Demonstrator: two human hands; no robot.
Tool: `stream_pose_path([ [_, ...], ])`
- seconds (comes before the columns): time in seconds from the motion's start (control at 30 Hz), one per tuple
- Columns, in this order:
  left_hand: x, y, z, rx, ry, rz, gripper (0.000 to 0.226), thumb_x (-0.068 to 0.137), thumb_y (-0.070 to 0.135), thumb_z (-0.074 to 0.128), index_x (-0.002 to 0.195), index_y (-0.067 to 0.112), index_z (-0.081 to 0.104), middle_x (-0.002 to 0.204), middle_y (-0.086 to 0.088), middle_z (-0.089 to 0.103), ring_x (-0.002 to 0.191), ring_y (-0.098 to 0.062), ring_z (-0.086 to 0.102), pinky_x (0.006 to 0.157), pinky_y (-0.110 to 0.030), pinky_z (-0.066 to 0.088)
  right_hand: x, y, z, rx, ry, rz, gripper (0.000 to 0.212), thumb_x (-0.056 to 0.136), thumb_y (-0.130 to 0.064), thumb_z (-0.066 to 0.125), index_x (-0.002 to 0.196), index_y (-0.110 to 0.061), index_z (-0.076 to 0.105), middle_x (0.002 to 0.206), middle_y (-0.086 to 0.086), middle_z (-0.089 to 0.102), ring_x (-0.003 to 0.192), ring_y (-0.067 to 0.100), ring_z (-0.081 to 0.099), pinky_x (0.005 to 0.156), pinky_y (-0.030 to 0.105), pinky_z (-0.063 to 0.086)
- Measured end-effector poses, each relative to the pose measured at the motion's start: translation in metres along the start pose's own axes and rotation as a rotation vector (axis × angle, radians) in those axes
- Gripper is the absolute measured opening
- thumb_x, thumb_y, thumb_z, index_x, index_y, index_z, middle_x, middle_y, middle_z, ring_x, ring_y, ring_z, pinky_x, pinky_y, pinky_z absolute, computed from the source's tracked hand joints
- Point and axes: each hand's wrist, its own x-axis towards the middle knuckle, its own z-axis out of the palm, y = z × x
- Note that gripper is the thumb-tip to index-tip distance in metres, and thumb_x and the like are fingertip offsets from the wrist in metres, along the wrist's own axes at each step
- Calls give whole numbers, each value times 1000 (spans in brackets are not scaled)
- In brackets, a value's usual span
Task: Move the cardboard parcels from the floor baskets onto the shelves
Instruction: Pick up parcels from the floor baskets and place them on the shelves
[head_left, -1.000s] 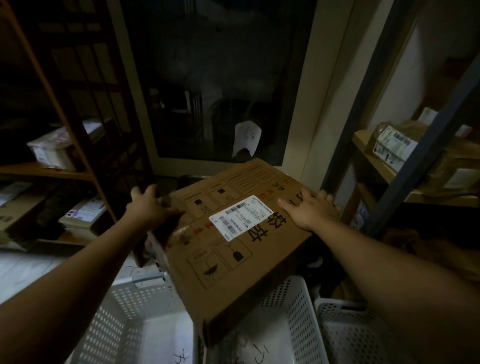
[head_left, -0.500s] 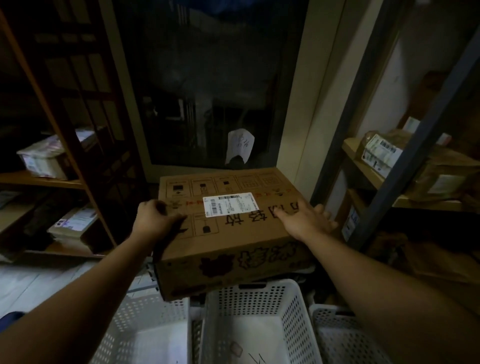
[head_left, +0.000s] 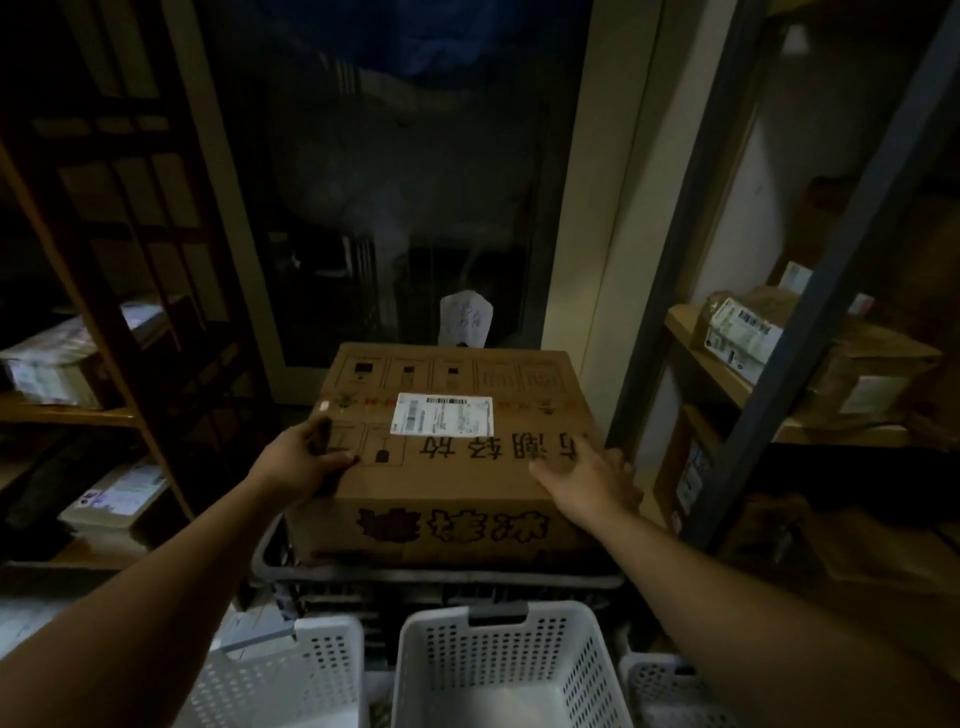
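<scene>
A large brown cardboard parcel (head_left: 457, 467) with a white shipping label and black printed characters lies level in front of me, resting on a dark crate (head_left: 441, 577). My left hand (head_left: 301, 460) grips its near left edge, thumb on top. My right hand (head_left: 589, 480) lies on its near right corner with fingers spread over the top. Three white perforated baskets stand on the floor below: one at the left (head_left: 291, 675), one in the middle (head_left: 511, 654) and one at the right (head_left: 670, 691).
A dark wooden shelf unit (head_left: 104, 415) at the left holds parcels on two levels. A grey metal rack (head_left: 810, 312) at the right carries wrapped parcels (head_left: 748, 332) on wooden boards. A dark glass door (head_left: 395, 208) stands straight ahead.
The parcel has turned from tilted to level and moved away from me and down onto the dark crate. Both hands stayed on its near corners.
</scene>
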Motion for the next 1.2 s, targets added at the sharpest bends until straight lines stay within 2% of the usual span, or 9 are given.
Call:
stream_pose_path([
  [0.2,38,-42,20,169,5,3,52,90,19,63,139,20,47,135,-11,47,100,-21,54,80,-30,46,6,13,48,-22,-157,-9,83,83,-73,47,151,-32,23,150,13,29,137,36,29,112,46,29],
  [0.43,73,-89,46,90,-81,-39,62,94,25,55,149,24,28,156,-9,22,122,-30,51,96,-47,50,22,17,76,-101,-195,-47,69,96,-61,37,155,-30,15,156,15,12,142,37,15,116,44,20],
  [0.5,81,-89,49,155,-87,-29,63,96,33,51,151,27,21,159,-8,13,134,-33,39,106,-48,42,25,13,78,-150,-197,-66,65,98,-60,28,155,-34,10,161,15,1,146,37,5,117,47,12],
  [0.57,84,-92,52,425,-86,44,63,98,48,38,153,28,13,161,-3,-3,147,-31,8,119,-44,13,23,11,83,-221,-176,-134,60,101,-55,16,155,-35,2,162,12,-12,148,32,-8,119,49,3],
  [0.63,83,-102,57,653,-48,183,64,99,52,30,153,25,10,162,-5,-3,148,-27,-5,117,-37,-5,22,12,90,-268,-156,-193,57,102,-50,10,155,-33,-4,162,5,-17,148,25,-17,119,50,-3],
  [0.77,96,-82,50,950,-257,10,71,91,67,30,151,40,2,160,-1,-14,146,-34,-12,114,-59,0,39,9,87,-230,-323,-166,57,103,-49,12,155,-33,-6,162,1,-19,147,22,-22,119,55,-1],
  [0.87,100,-32,28,1051,-353,-9,93,68,93,24,148,48,5,160,7,-5,147,-32,-9,110,-70,-1,45,-9,53,-263,-486,-104,61,101,-55,13,155,-32,-2,162,5,-17,147,28,-20,119,57,-1],
  [0.97,59,11,12,958,-396,18,73,89,72,29,149,45,0,161,7,-10,146,-29,-16,112,-65,-2,22,-37,-4,-272,-527,-114,65,99,-60,14,155,-31,-2,162,3,-16,148,29,-17,119,54,-2],
  [1.2,-39,96,-75,922,-407,-52,78,90,69,33,151,37,-1,161,-3,-7,147,-32,-11,114,-61,3,-52,-81,-163,-293,-613,-155,66,99,-62,14,156,-28,10,164,7,-6,149,30,-9,120,49,2],
])
